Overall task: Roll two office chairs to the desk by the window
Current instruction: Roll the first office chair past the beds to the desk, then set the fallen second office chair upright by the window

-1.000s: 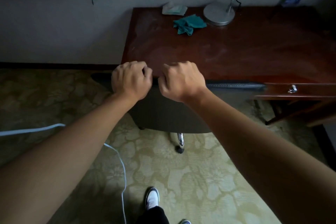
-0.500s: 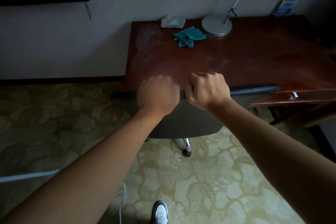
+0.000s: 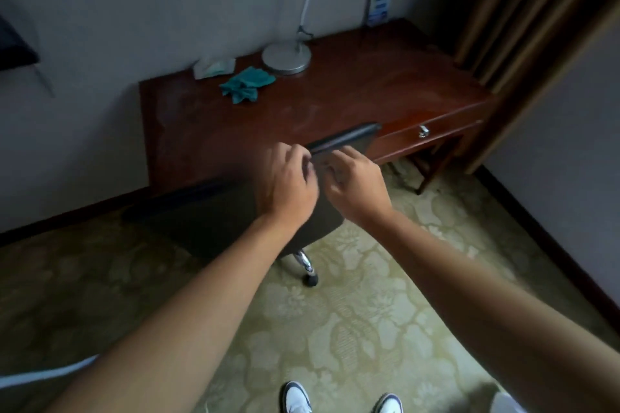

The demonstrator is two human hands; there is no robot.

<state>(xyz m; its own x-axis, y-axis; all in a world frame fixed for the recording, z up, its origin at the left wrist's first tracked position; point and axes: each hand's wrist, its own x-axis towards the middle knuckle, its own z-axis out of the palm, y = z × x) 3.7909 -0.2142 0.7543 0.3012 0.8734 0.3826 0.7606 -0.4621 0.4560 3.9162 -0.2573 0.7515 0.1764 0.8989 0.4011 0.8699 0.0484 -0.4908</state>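
Observation:
A dark office chair (image 3: 214,221) stands with its back toward me, pushed up against the front of the red-brown wooden desk (image 3: 335,104). One chrome leg with a black caster (image 3: 310,278) shows below the backrest. My left hand (image 3: 292,184) and my right hand (image 3: 355,188) sit side by side on the top edge of the backrest, fingers curled over it, though more loosely than a fist. The picture is blurred around the fingers. The seat is hidden behind the backrest. Only this one chair is in view.
On the desk are a lamp with a round silver base (image 3: 286,57), a teal cloth (image 3: 246,84) and a tissue pack (image 3: 214,65). A drawer handle (image 3: 423,131) faces me. A brown curtain (image 3: 536,27) hangs at the right. A white cable (image 3: 47,375) crosses the patterned carpet.
The chair has rolled forward and right, closer along the desk front. My view has lifted and turned right, bringing the curtain in. Both fists have loosened on the backrest edge.

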